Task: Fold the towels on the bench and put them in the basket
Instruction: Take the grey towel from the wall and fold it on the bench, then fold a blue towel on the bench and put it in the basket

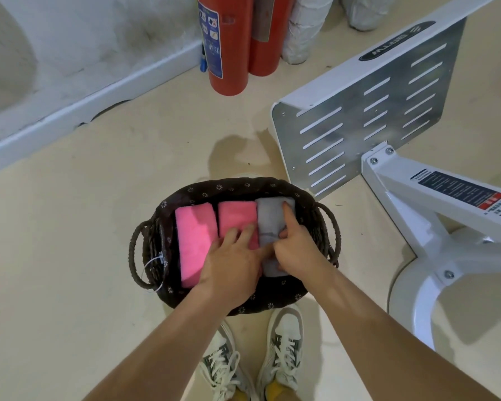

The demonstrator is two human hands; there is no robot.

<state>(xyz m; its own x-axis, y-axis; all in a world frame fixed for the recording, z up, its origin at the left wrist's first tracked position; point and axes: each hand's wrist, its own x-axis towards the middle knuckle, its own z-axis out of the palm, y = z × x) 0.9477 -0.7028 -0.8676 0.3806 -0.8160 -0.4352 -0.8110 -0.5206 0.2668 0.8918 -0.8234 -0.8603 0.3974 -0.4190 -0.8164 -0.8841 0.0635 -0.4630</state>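
A single wide-angle camera is worn on the head and is tilted steeply down and a little forward. The basket (237,184) on the floor (70,233) is caught near the middle of the picture, close — within arm's reach — with both forearms (388,331) entering from the bottom edge and the shoes (284,340) directly beneath. The wall (70,39) and fire extinguishers (229,59) are pushed to the top edge, the white metal frame (359,111) to the right.

Basket (327,224): dark woven wicker, rough, with printed cloth lining. Towels, pink (195,241) and grey (268,224): soft matt plush. Bench plate (359,117): dull galvanised metal, glossy white-painted frame.
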